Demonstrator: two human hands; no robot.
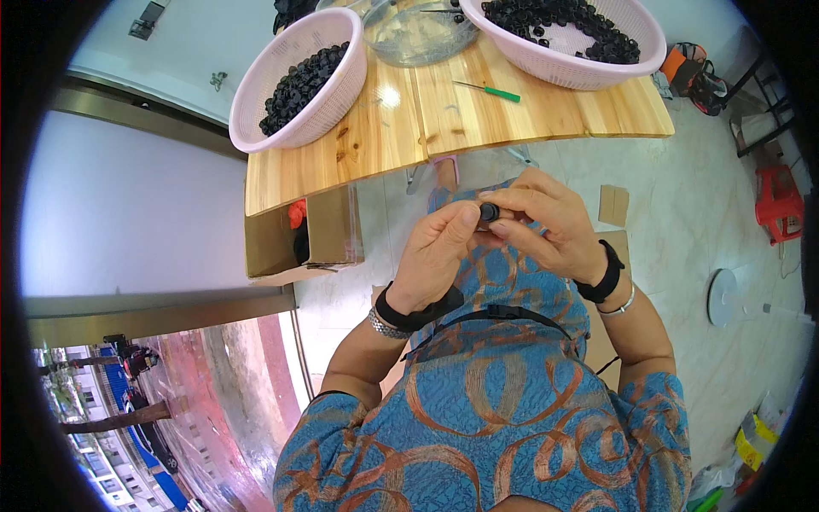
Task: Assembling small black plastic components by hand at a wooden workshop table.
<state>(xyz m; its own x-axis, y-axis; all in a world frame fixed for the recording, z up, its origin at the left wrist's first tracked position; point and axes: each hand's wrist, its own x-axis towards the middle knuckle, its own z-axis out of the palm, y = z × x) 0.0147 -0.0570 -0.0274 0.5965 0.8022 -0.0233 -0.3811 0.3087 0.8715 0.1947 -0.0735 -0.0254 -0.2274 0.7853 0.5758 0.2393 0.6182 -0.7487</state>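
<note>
Pale tiled flooring (674, 247) was spread beneath the work. Nearest, a blue garment (529, 410) patterned with orange swirls was worn by the person, and above its lap a small black part (489, 212) was held between both hands. It was seen as a short, rounded piece, dark all over, with a circular end turned partly upward and a rim around that end; finer detail was too small to be made out. By the left hand (435, 252) it was pinched with the thumb and bent fingers, the hand nearly closed; by the right hand (550, 224) it was steadied at its other side between thumb and forefinger, the remaining fingers loosely curved. Farther off, on a wooden table (392, 128), a green-handled tool (502, 94) with a thin shaft was laid. To its left, a pink basket (243, 119) was heaped with black pieces (307, 90); to its right, a second pink basket (589, 77) was partly filled with more, and between the baskets a clear round dish (409, 55) was placed.
</note>
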